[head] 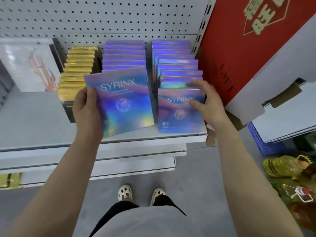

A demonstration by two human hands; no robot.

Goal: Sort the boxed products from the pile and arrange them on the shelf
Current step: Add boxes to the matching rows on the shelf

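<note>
Two rows of iridescent purple-blue SYRINX boxes stand on the grey shelf (pixel 42 117). My left hand (pixel 86 110) grips the left edge of one SYRINX box (pixel 123 103), tilted at the front of the left row (pixel 124 55). My right hand (pixel 207 101) holds the top right corner of the front box (pixel 177 115) of the right row (pixel 176 65), fingers over its top edge and thumb on its face. A row of gold boxes (pixel 78 67) stands left of the purple rows.
A white picture box (pixel 29 65) stands at the shelf's far left. The pegboard back wall (pixel 102 16) rises behind. A red carton (pixel 239 48) and a white carton (pixel 282 93) crowd the right. Oil bottles (pixel 290 170) and a blue crate (pixel 261 142) sit on the floor at right.
</note>
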